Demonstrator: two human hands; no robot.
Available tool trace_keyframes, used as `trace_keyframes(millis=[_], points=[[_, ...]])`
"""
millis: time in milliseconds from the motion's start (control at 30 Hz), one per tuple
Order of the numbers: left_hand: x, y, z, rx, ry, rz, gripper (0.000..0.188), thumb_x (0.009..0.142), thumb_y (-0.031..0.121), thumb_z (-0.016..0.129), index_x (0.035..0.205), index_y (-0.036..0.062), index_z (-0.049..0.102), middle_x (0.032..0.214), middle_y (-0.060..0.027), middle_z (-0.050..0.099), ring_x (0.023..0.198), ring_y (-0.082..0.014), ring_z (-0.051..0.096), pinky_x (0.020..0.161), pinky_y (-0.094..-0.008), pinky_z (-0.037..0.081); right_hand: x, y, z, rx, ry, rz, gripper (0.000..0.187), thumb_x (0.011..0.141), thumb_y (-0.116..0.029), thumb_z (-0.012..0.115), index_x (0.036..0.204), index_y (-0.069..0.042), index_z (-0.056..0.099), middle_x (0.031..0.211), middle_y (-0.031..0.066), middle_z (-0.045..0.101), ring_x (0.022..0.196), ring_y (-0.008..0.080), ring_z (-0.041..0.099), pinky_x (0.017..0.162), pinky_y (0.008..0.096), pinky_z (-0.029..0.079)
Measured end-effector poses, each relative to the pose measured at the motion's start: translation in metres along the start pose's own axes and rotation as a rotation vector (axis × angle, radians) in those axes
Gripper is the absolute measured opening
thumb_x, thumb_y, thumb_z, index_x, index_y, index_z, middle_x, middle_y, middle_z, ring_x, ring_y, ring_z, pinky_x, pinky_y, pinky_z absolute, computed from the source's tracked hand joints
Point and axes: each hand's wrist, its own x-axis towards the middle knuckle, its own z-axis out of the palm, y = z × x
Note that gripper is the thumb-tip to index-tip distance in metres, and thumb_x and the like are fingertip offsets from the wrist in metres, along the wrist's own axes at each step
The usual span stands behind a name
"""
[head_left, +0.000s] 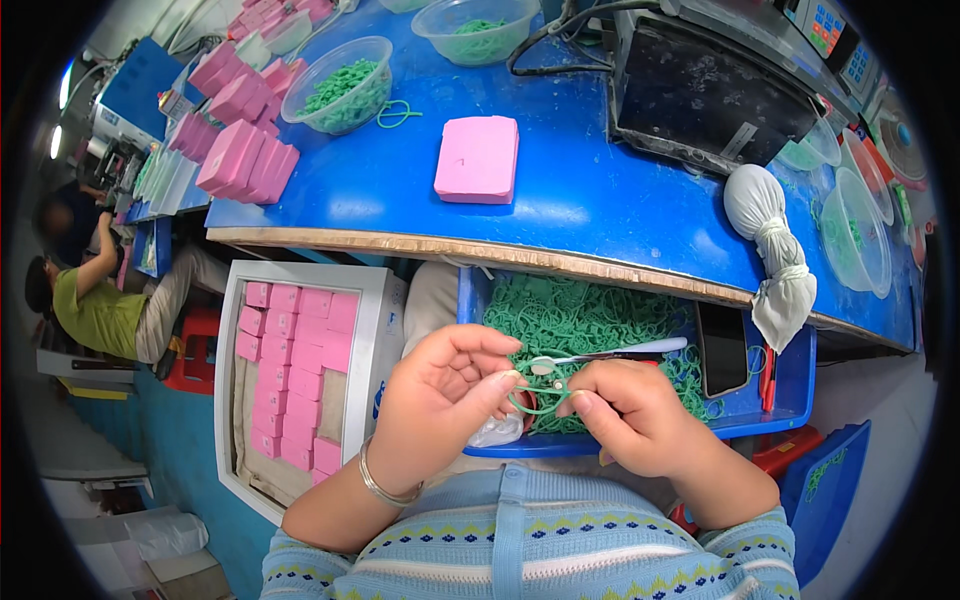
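Note:
My left hand (432,395), with a bangle at its wrist, pinches a thin green loop (540,404) between thumb and finger. My right hand (632,412) grips the other side of the same loop with thumb and bent forefinger. Both hands hold it over a blue tray (650,441) filled with tangled green thin pieces (580,305). Just beyond my fingers, a slim tool with a pale lavender handle (655,346) lies across the pile. A small round whitish piece (542,366) shows between my hands; what it belongs to is unclear.
A phone (722,350) and a red-handled tool (768,378) lie in the tray's right end. Left stands a white box (388,330) of pink blocks. On the blue table (370,210) are one pink block (478,160), bowls (340,90) and a black machine (700,95). Someone in green (92,310) sits far left.

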Motion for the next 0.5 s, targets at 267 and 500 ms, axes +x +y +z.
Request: trace_keyframes(millis=[267,500], points=[[-0.0018,-0.0073,-0.0009,-0.077,-0.066,-0.069,0.017,0.082,0.000,0.056,0.099,-0.0029,0.055,0.086,-0.0067,0.057,0.078,-0.0098,0.055,0.068,-0.0223,0.046,-0.0063,0.0063,0.0067,0.426,0.119,0.223,0.017,0.090,-0.013,0.044,0.079,-0.003,0.052,0.061,0.0006,0.049,0.039,0.0041,0.044,0.040,0.0211,0.036],[-0.0033,-0.0108,-0.0007,0.065,-0.108,0.009,0.006,0.081,0.000,0.057,0.087,-0.0034,0.059,0.085,-0.0084,0.057,0.073,-0.0103,0.055,0.064,-0.0215,0.045,-0.0042,0.0089,0.0077,0.313,0.102,0.095,0.017,0.089,-0.012,0.044,0.078,-0.003,0.053,0.060,0.0008,0.049,0.040,0.0057,0.046,0.040,0.0210,0.035]])
